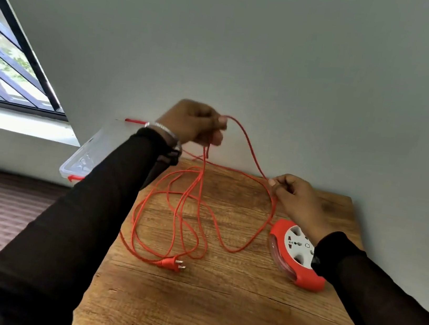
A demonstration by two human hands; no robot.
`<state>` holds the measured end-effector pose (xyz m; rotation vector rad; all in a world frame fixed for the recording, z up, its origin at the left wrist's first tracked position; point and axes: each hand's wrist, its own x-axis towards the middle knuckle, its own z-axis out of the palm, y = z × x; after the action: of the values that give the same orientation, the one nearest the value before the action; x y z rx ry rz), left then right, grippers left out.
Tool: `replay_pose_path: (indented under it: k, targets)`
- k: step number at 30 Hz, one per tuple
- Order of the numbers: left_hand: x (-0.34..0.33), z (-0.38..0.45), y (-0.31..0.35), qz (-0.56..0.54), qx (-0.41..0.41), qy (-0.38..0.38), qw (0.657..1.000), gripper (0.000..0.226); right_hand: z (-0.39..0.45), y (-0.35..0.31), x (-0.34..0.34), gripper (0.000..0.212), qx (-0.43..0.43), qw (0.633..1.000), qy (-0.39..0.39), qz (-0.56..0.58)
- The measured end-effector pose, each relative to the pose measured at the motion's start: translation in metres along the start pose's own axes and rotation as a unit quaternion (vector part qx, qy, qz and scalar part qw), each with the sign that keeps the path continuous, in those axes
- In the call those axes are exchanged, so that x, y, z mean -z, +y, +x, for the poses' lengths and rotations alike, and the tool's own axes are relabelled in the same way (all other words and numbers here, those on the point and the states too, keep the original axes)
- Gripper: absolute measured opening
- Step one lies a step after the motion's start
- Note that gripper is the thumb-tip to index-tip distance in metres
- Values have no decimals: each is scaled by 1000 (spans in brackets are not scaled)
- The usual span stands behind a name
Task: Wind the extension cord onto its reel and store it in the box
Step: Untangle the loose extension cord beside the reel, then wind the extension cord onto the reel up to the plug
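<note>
The table (214,313) is carrying nearly everything, its left edge running below the left grip and its far edge sitting against the wall just beyond both grips. The box (84,155), clear with red clips, is leaning at the table's left side, behind the left forearm and below that grip, and nothing is showing inside it. The cord (173,211) is lying almost wholly unwound, looping loosely below the left grip, so the winding appears barely begun and the storing is not yet started. The reel (296,256) is resting flat just below the right grip, near the table's right edge. The left hand (196,124) is holding several strands raised above the table; the right hand (294,195) is pinching a single strand between fingers and thumb. The plug (171,263) is lying free, well below the left grip, with bare wood open toward the near edge.
</note>
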<state>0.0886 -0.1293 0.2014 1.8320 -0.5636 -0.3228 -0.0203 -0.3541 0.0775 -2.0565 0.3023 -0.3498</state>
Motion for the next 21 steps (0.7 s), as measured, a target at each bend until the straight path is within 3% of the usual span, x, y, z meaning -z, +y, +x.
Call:
replay_pose_path:
  k: [3,8,12,16,21]
  targets:
    - [2,-2,41,-25,-11,42,999,21,-5,-17,-7,15,13,997,-68,27]
    - [10,-7,66,-111,58,-82,989,23,-7,-24,-7,14,51,995,-79,26]
    - [18,13,12,84,131,94,983,17,-8,-13,-16,16,66,993,-93,-20]
    - [23,15,-44,158,168,137,963,19,-11,-3,-20,26,63,993,-83,-50]
    - [20,8,-55,182,212,115,953,91,-14,8,-10,19,22,994,-80,-71]
